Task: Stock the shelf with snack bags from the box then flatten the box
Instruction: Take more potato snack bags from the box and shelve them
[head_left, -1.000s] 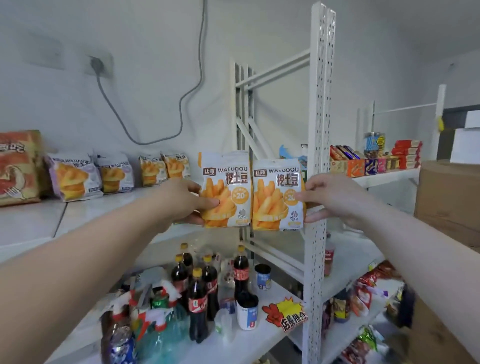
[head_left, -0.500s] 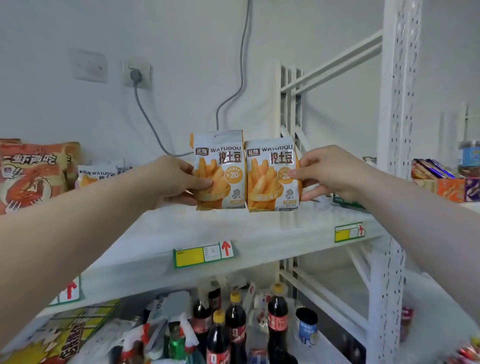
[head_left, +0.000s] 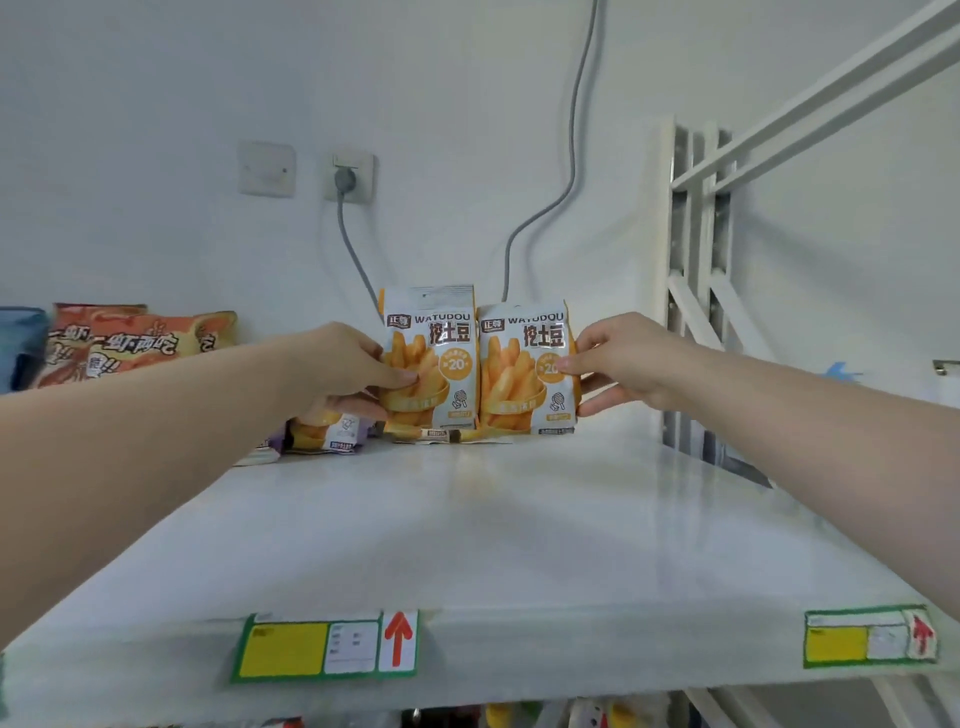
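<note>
Two white-and-orange snack bags printed with fries stand upright side by side at the back of the white shelf (head_left: 498, 525), near the wall. My left hand (head_left: 345, 366) grips the left snack bag (head_left: 441, 358) by its left edge. My right hand (head_left: 621, 364) pinches the right snack bag (head_left: 519, 374) by its right edge. Both bags touch each other, and their bottoms sit at or just above the shelf board. The box is out of view.
More small snack bags (head_left: 327, 434) lie flat under my left hand. A large orange bag (head_left: 135, 343) leans at the far left. A grey cable (head_left: 566, 171) and wall socket (head_left: 349, 176) are behind. White rack uprights (head_left: 696, 270) stand at right. Price labels (head_left: 324, 647) line the shelf's front edge.
Both hands carried the two bags forward and deeper onto the shelf, toward the back wall. The view has risen and closed in, so the lower shelf of bottles has dropped from sight.
</note>
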